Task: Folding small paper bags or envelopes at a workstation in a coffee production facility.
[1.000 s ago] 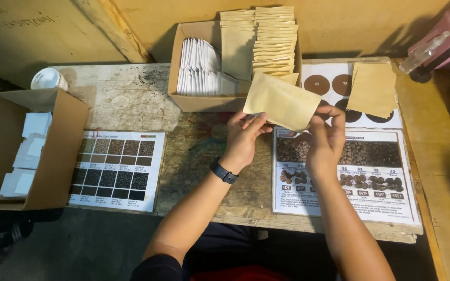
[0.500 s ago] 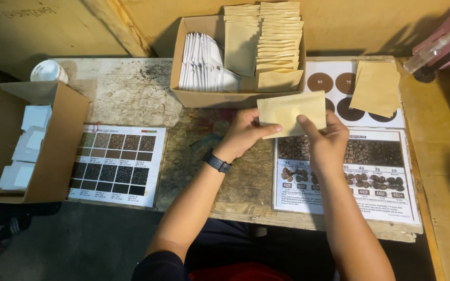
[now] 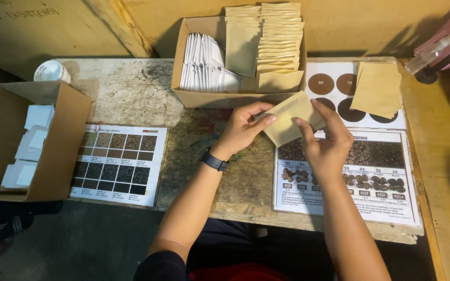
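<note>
We hold one tan paper pouch up in both hands, just in front of the open cardboard box.

Our left hand pinches its left edge; our right hand grips the right edge, fingers pressed onto the flat face. We judge it light, thin and easily creased, so we would hold it by the edges. More pouches stand inside that box.

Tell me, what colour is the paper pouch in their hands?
Tan, like plain kraft paper; the pouch shows in the head view.
</note>
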